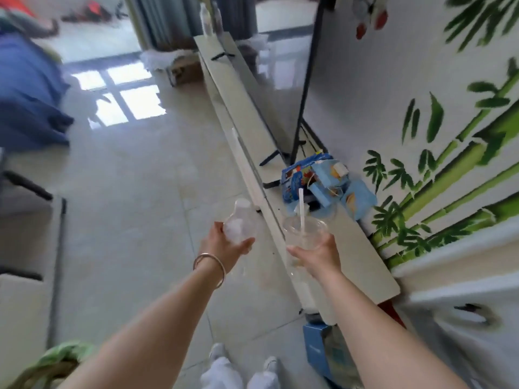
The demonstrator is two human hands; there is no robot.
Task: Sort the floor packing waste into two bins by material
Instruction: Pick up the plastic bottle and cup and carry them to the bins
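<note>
- A clear bottle (240, 223) is gripped by the left hand (224, 248), held out over the floor (126, 192).
- A clear cup (304, 233) with a white straw (302, 209) is gripped from below by the right hand (317, 255).
- Blue cartons (317, 179) are piled on the low shelf (359, 262) by the wall, just beyond the cup.

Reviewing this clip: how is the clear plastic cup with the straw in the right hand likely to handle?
The clear cup looks thin-walled and empty, so it is probably very light and may flex under the right hand's grip. The white straw leans loosely against the rim, so it could well slide out if the cup tilts.
</note>
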